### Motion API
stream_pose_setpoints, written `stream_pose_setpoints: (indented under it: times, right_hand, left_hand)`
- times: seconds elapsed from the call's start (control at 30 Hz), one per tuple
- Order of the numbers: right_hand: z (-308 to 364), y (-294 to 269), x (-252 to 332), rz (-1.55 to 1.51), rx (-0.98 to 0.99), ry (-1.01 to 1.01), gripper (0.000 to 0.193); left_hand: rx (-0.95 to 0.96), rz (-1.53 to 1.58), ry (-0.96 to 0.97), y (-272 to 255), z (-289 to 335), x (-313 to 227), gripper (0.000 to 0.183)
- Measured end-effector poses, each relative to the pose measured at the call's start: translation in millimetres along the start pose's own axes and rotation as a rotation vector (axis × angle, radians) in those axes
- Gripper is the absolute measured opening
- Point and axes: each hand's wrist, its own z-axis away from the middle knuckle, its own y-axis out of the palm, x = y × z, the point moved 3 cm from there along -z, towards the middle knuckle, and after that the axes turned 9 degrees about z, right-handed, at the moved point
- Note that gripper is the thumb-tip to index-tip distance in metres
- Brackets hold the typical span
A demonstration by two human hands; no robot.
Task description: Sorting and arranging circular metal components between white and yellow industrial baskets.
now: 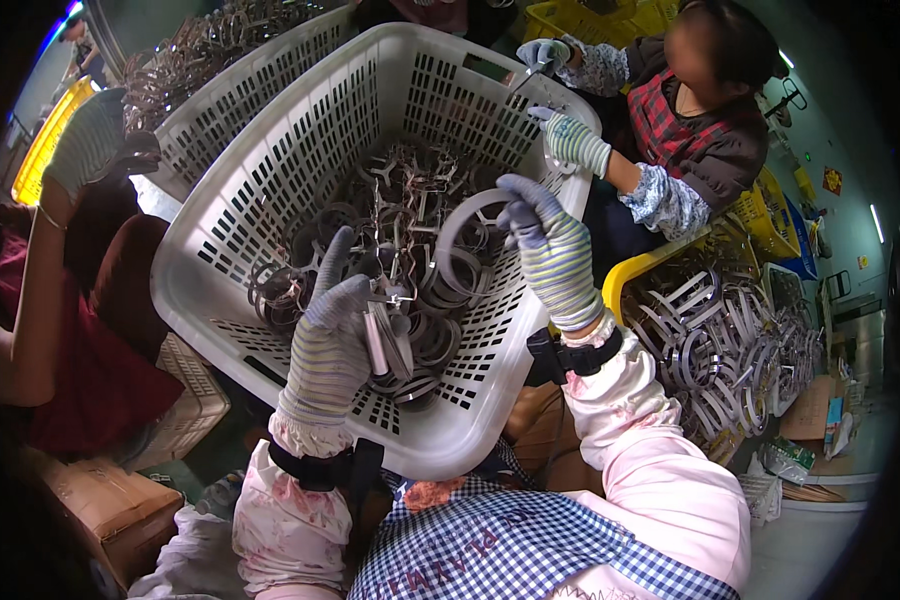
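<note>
White basket (270,150) (metal rings (440,300) inside)

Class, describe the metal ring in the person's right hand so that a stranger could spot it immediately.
Find the big white slotted basket. Above its right side, the right hand in a striped glove lifts one grey metal ring. Unlike the rings heaped below, it is raised on edge, alone.

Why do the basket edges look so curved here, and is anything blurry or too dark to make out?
Head view: the fisheye lens bows the white basket rim, and the corners go black. The left hand and right hand are sharp, holding metal rings that glint under overhead light; the far left edge is dim and smeared.
</note>
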Motion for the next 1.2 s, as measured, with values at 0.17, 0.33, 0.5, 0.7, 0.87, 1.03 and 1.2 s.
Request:
stream_pose_setpoints:
  times: [0.17,0.33,0.5,0.7,0.87,1.03,1.2]
  right_hand:
    - [-7.7,-11.6,-16.2,-0.746,0.074,0.159,0.044]
    - [8.0,22.3,-1.5,-0.773,0.173,0.322,0.035]
    - [14.2,29.2,-9.1,-0.887,0.325,0.424,0.034]
    - [24.1,41.5,-5.0,-0.840,0.378,0.343,0.036]
    - [35.2,50.9,-5.9,-0.527,0.374,0.222,0.036]
    - [45.4,55.1,-6.2,0.025,0.327,-0.046,0.032]
    - [36.3,54.0,-3.3,0.078,0.408,0.015,0.035]
  left_hand:
    - [-0.108,-0.421,-0.021,3.3,3.1,2.0,0.078]
    - [-0.066,-0.823,0.442,10.3,4.5,18.9,0.073]
    - [0.104,-1.459,0.733,18.7,5.8,14.1,0.070]
    - [0.302,-1.668,0.717,22.6,4.7,23.5,0.070]
    - [0.265,-1.620,0.633,20.8,4.6,23.1,0.071]
    - [0.210,-1.712,0.524,17.5,2.0,29.2,0.073]
    - [0.217,-1.680,0.513,19.6,3.2,25.5,0.075]
